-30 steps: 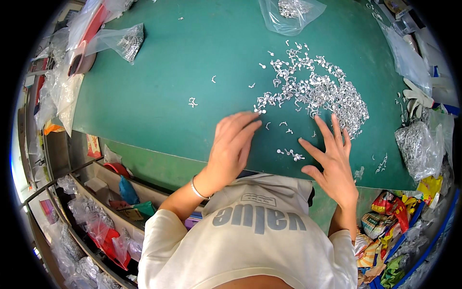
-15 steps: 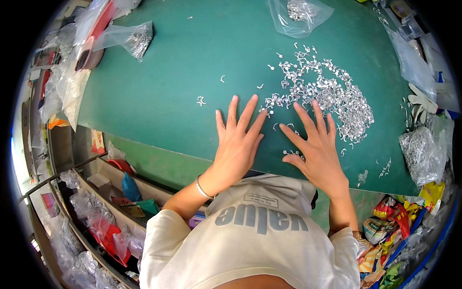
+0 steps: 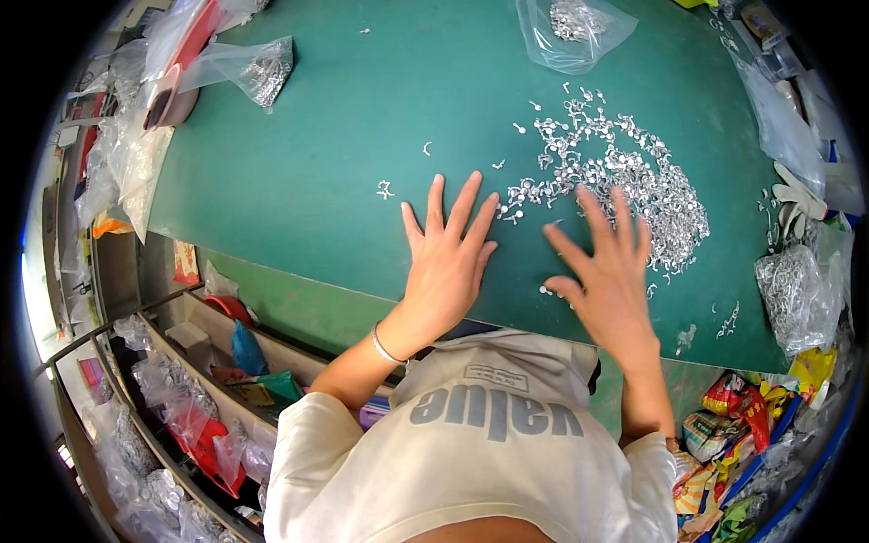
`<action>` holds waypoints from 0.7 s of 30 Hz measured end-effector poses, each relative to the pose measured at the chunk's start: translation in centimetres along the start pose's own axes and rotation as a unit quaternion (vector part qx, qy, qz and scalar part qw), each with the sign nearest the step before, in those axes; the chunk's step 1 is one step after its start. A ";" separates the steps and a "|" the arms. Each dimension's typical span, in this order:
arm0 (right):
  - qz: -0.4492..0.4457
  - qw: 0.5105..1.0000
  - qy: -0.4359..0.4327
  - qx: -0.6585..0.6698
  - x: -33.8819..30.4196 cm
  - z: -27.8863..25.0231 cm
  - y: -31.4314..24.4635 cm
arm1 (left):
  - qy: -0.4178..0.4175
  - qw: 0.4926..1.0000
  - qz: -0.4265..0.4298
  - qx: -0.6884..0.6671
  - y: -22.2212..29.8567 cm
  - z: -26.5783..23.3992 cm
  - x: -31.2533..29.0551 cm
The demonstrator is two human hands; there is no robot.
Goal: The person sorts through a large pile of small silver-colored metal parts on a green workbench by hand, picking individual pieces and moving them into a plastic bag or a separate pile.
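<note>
A spread pile of small silvery metal parts [image 3: 665, 204], each with a round head and a curved tail, lies on the green table [image 3: 299, 154]. My left hand [image 3: 446, 249] rests palm down just left of the pile, fingers spread and holding nothing. At the pile's near left edge is my right hand [image 3: 605, 267], slightly blurred, its fingers apart and the fingertips over the parts. A few pieces show near its thumb; whatever lies under the palm is hidden. A small cluster of loose pieces [image 3: 386, 189] sits beyond my left hand.
An open clear bag of metal parts [image 3: 577, 23] stands at the far side, another bag [image 3: 269, 72] at far left. On the right edge are a filled plastic bag [image 3: 786, 299] and a white glove [image 3: 798, 201]. Shelves with bags [image 3: 181, 380] stand below left.
My right hand has shifted right, toward the pile, and loose parts near its thumb and index finger have moved or are now covered. My left hand has barely moved.
</note>
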State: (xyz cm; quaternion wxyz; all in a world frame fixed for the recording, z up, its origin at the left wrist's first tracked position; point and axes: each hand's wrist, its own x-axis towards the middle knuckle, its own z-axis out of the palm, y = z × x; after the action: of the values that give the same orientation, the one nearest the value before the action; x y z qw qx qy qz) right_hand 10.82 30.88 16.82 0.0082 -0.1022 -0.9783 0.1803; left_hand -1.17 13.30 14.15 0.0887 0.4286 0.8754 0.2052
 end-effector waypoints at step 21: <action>-0.018 0.999 -0.022 0.028 -0.6 -0.4 -1.0 | -0.015 0.999 0.047 -0.001 0.4 -0.1 0.1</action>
State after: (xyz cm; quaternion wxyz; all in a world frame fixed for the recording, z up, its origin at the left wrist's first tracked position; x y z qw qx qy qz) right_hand 11.19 30.00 17.54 -0.0072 -0.0802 -0.9745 0.2094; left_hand -0.98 13.54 14.39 0.0927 0.4720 0.8529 0.2031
